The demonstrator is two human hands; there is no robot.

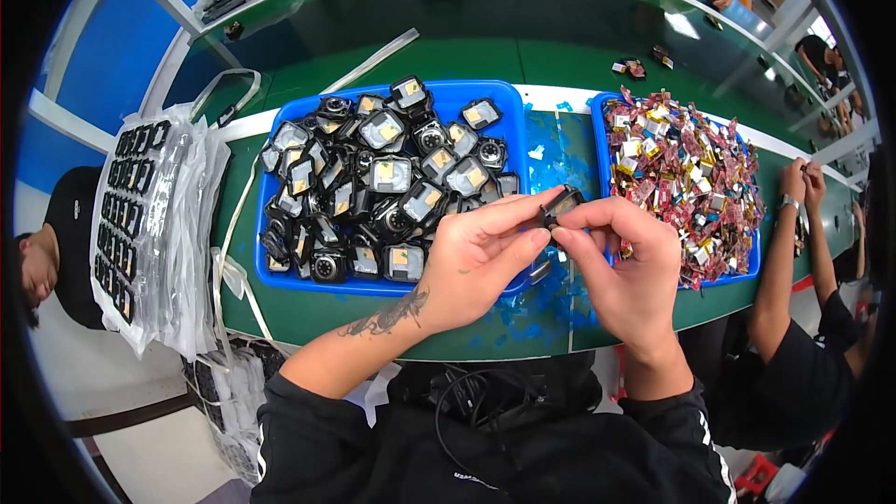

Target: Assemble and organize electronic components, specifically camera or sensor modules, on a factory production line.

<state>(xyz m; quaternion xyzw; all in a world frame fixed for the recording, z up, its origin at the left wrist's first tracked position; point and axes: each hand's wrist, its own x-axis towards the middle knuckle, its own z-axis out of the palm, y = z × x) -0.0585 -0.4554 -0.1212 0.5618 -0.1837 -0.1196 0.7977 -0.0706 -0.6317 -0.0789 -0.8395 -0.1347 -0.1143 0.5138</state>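
Note:
My left hand [476, 257] and my right hand [627, 257] meet over the gap between two blue bins. Both are closed on one small black watch case [564, 202], held tilted between thumbs and fingers; its inside is mostly hidden. Beneath my left forearm, the left blue bin [511, 105] is heaped with square black watch cases [390, 173], several showing a silver and yellow back. To the right, the other blue bin [754, 257] holds a pile of small red, white and yellow electronic parts [686, 177]. Another dark piece [539, 272] lies below my left thumb.
Blue film scraps [523, 322] litter the green table [448, 347]. At left stand stacked plastic trays [131, 215] of black parts. Beyond a white rail runs a green belt [457, 19] carrying a few loose pieces. Co-workers' hands [807, 182] are at the right and far right.

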